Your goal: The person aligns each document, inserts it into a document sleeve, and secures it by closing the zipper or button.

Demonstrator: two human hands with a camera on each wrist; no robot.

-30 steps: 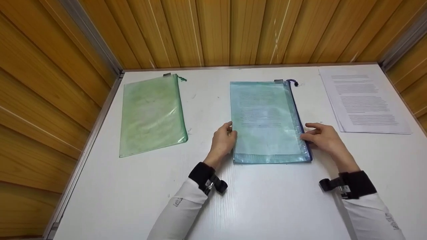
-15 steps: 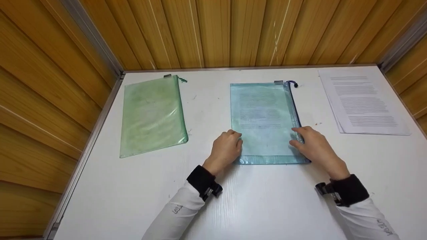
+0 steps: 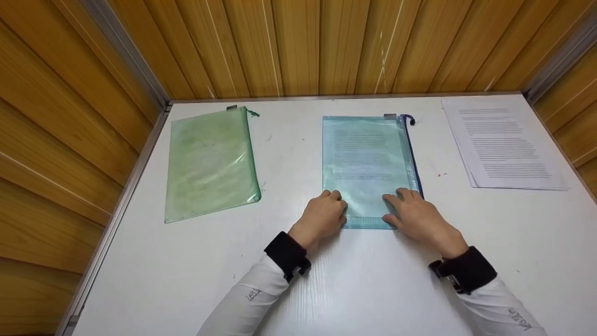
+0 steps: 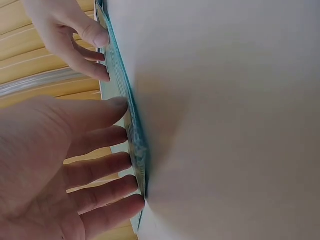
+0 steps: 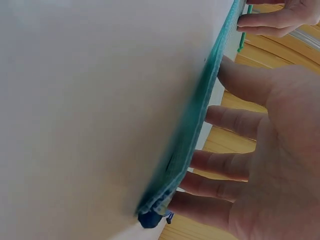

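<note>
A translucent blue zip pouch [image 3: 361, 158] lies flat on the white table with printed paper showing through it. Its dark blue zipper [image 3: 410, 149] runs along the right side, ending in a cord pull at the far corner. On the near left corner rests my left hand [image 3: 325, 213], fingertips against the plastic. My right hand [image 3: 416, 218] lies over the near right part, covering the zipper's near end in the head view. In the left wrist view the fingers [image 4: 107, 165] touch the pouch, spread apart. The right wrist view shows the right fingers [image 5: 225, 162] likewise spread along it.
A green zip pouch [image 3: 210, 161] lies on the table to the left, its zipper side facing right. At the far right is a stack of printed sheets [image 3: 503, 144]. Wooden plank walls [image 3: 298, 46] border the table's back and sides.
Both hands have moved from the blue pouch's side edges inward and nearer, onto its near corners. They are now closer together. The pouch itself has stayed in about the same place.
</note>
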